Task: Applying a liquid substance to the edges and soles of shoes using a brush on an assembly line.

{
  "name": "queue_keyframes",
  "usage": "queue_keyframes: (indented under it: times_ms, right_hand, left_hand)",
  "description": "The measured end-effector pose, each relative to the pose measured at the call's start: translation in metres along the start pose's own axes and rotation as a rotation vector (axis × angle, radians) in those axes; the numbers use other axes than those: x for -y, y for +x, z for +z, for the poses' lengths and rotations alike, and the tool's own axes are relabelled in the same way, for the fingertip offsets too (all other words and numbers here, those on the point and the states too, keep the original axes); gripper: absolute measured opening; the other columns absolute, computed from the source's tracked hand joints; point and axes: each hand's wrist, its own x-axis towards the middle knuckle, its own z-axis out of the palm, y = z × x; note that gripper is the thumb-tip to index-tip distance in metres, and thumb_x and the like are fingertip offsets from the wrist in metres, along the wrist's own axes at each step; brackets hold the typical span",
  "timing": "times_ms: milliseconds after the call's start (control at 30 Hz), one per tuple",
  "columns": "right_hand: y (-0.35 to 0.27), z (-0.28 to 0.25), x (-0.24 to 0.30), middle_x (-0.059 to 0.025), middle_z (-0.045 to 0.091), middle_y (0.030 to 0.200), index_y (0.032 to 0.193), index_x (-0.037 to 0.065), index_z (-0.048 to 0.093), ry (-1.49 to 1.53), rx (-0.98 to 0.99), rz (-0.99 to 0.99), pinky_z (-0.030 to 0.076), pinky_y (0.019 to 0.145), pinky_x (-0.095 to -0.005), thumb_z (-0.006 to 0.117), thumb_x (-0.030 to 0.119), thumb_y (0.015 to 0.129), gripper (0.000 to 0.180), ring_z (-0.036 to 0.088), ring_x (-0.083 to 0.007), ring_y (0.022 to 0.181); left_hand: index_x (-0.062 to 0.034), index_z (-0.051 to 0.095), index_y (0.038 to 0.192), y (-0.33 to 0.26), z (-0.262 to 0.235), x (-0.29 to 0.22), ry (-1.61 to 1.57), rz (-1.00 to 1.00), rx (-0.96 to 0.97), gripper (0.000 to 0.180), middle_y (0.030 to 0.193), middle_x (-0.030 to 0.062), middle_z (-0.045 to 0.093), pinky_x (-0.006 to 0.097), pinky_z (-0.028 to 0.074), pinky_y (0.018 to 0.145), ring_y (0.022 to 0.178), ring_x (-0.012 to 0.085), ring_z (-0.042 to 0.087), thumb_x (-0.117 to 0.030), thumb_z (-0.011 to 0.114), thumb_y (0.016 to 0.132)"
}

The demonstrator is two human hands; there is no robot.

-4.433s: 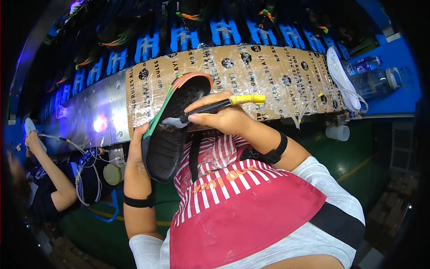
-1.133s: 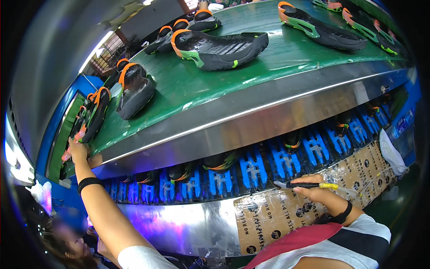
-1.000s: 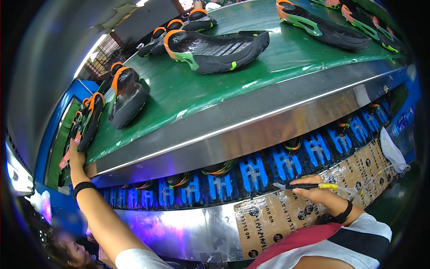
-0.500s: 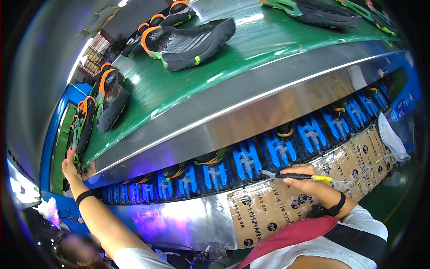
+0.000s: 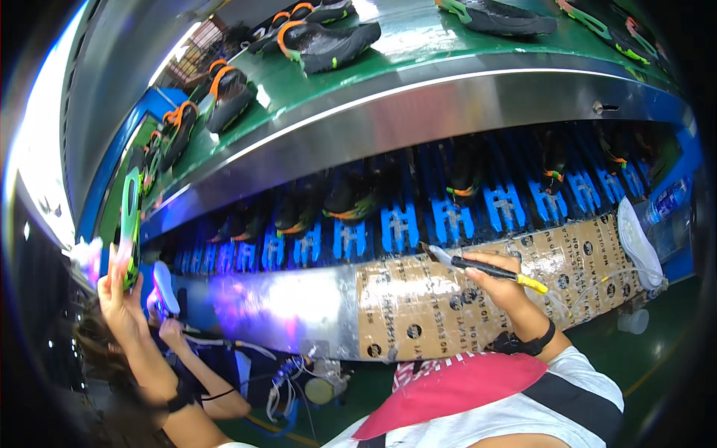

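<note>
My left hand [image 5: 123,302], at the far left, grips a shoe sole [image 5: 129,216] by one end. The sole is black with a pale green edge and stands upright, clear of the green belt. In my right hand [image 5: 497,282] is a brush [image 5: 489,266] with a black handle and a yellow end. Its tip points left, over the cardboard-covered ledge [image 5: 418,299]. More black soles with orange and green rims, such as one shoe sole [image 5: 332,48], lie on the upper green belt [image 5: 418,52].
Below the belt's metal edge [image 5: 418,101], blue racks [image 5: 401,228] carry dark shoe uppers [image 5: 351,198]. A white sole-shaped piece [image 5: 638,243] and a clear bottle [image 5: 672,200] are at the right. Lower left, another person's hand [image 5: 172,334] is near a pale sole-shaped piece [image 5: 166,287].
My left hand has lifted the sole off the belt's left end and brought it down toward me. My right hand with the brush has shifted slightly left. The view has turned.
</note>
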Motion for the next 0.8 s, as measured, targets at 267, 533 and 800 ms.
queue_keyframes:
  times_ms: [267, 533, 800]
  right_hand:
    - [-0.03, -0.008, 0.001, -0.0095, 0.066, 0.082, 0.1, -0.003, 0.063, 0.202, 0.026, -0.012, 0.047, 0.063, -0.0208, 0.067, 0.007, 0.076, 0.027, 0.059, -0.009, 0.069]
    - [-0.06, -0.019, -0.003, -0.0118, 0.066, 0.086, 0.1, -0.004, 0.064, 0.176, 0.101, -0.034, 0.047, 0.065, -0.0219, 0.067, 0.007, 0.075, 0.027, 0.06, -0.011, 0.072]
    - [-0.085, -0.039, -0.017, -0.0112, 0.066, 0.085, 0.1, -0.005, 0.063, 0.093, 0.057, 0.038, 0.045, 0.064, -0.0204, 0.066, 0.006, 0.076, 0.027, 0.058, -0.009, 0.071]
  left_hand:
    - [-0.0074, 0.04, 0.077, -0.214, 0.05, -0.084, 0.419, 0.095, 0.203, 0.025, 0.134, 0.0264, 0.033, 0.04, 0.042, 0.094, 0.124, 0.0309, 0.037, -0.005, 0.065, 0.075]
    - [-0.0028, 0.043, 0.068, -0.367, 0.12, 0.05, 0.136, -0.257, 0.215, 0.023, 0.13, 0.0242, 0.035, 0.043, 0.041, 0.095, 0.121, 0.0277, 0.039, 0.004, 0.065, 0.073]
    - [-0.0044, 0.045, 0.079, -0.44, 0.141, 0.145, 0.632, -0.233, 0.448, 0.025, 0.109, 0.0239, 0.052, 0.039, 0.046, 0.086, 0.123, 0.0315, 0.039, -0.006, 0.069, 0.073]
